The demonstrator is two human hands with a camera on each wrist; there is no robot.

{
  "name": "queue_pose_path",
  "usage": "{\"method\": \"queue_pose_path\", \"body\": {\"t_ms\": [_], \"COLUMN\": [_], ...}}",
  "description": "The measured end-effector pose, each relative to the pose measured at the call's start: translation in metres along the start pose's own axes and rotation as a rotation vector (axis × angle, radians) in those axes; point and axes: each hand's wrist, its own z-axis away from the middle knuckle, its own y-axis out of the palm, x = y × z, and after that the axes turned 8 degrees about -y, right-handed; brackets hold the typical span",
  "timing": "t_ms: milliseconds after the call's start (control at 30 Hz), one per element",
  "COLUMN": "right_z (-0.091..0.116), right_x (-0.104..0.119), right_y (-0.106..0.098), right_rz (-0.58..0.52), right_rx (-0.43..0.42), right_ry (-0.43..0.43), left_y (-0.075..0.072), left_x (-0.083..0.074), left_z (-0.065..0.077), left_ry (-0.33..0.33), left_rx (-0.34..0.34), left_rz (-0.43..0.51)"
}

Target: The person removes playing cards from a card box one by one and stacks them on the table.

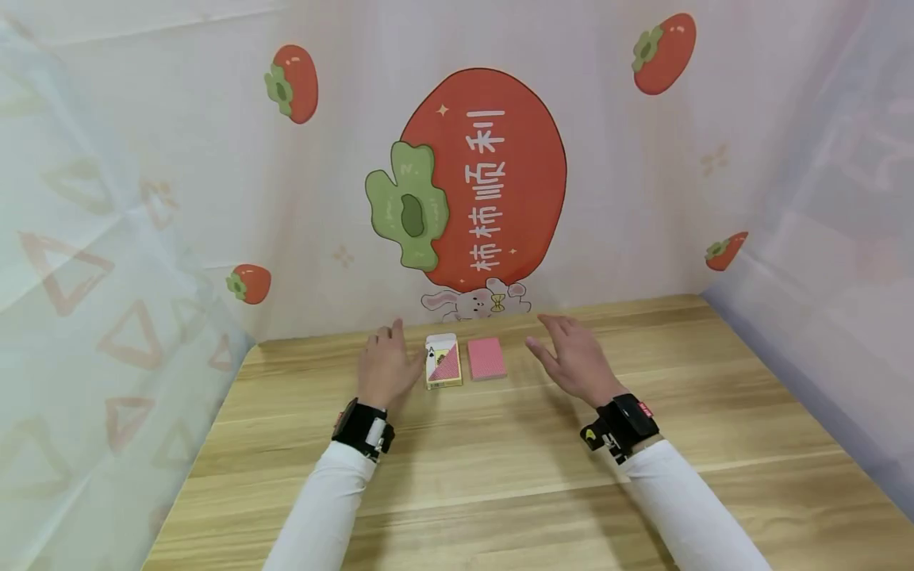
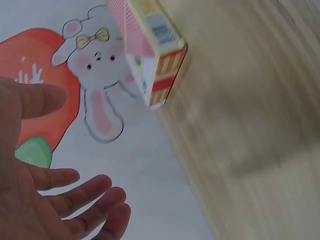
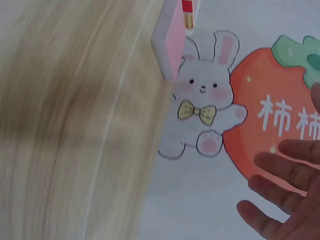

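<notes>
A card box (image 1: 443, 362) with an ace and a pink patterned half on its front lies near the table's back edge. Just right of it is a pink-backed deck of cards (image 1: 487, 359), a narrow gap between them. My left hand (image 1: 388, 366) is beside the box's left side, fingers loosely extended and holding nothing. To the right of the deck, my right hand (image 1: 577, 361) hovers with its fingers spread and nothing in them. In the left wrist view the box (image 2: 159, 55) shows its barcode end; the right wrist view shows the deck's (image 3: 171, 42) pale edge.
The wooden table (image 1: 485, 492) runs back to a pale cloth (image 1: 336, 198) printed with persimmons and a rabbit. More cloth hangs at the left and right sides. Each wrist wears a black strapped camera (image 1: 362, 429).
</notes>
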Motion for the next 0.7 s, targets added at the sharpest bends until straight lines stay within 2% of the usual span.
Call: {"method": "queue_pose_path", "body": {"t_ms": [133,367,567,700], "right_z": [-0.007,-0.018,-0.026,-0.029], "right_x": [0.011,0.027,0.032,0.033], "right_y": [0.011,0.026,0.037,0.044], "right_rz": [-0.038,-0.109,-0.193,-0.242], "right_rx": [-0.030,-0.015,0.001,0.011], "right_ry": [0.005,0.026,0.050,0.085], "left_y": [0.018,0.045,0.054,0.059], "left_x": [-0.012,-0.033,-0.050,-0.058], "left_z": [-0.001,-0.003,-0.008,-0.012], "left_ry": [-0.058,-0.187,-0.285,-0.320], "left_rx": [0.046,0.121,0.187,0.222], "left_rz": [-0.007,-0.013,-0.062,-0.129]}}
